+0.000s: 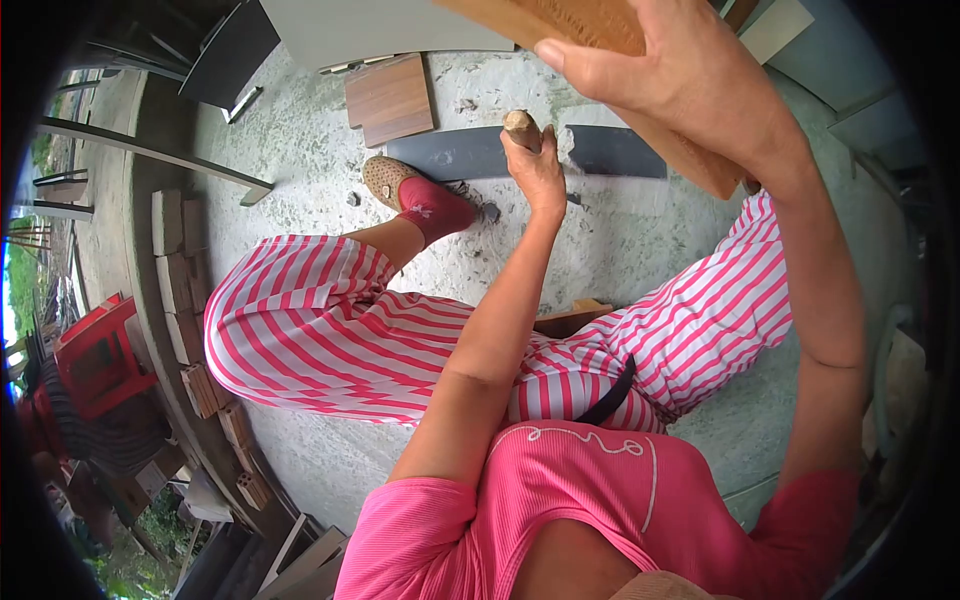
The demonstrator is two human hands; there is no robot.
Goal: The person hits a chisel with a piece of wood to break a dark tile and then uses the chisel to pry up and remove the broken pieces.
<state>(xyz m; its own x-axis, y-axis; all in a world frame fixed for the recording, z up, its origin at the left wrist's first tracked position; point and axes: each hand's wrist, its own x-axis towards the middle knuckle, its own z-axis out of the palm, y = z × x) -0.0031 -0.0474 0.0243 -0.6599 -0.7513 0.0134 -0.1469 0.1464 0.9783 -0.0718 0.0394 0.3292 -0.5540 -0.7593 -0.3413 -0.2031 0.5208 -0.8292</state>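
Note:
My left hand is closed around a short, round wooden handle, its pale cut end facing up; whatever the handle joins is hidden below the fist. Just beneath, a dark flat strip lies on the concrete and shows on both sides of my fist. My right hand grips a long orange-brown wooden board, held raised and slanting at the upper right. Its thumb lies along the near face; the other fingers are hidden, and the board's far end leaves the view.
Near my shoe lies a brown wood-look panel. A large grey sheet is at the top. Bricks line the ledge at left, with a red plastic chair beyond. A metal bar slants across the floor's left side.

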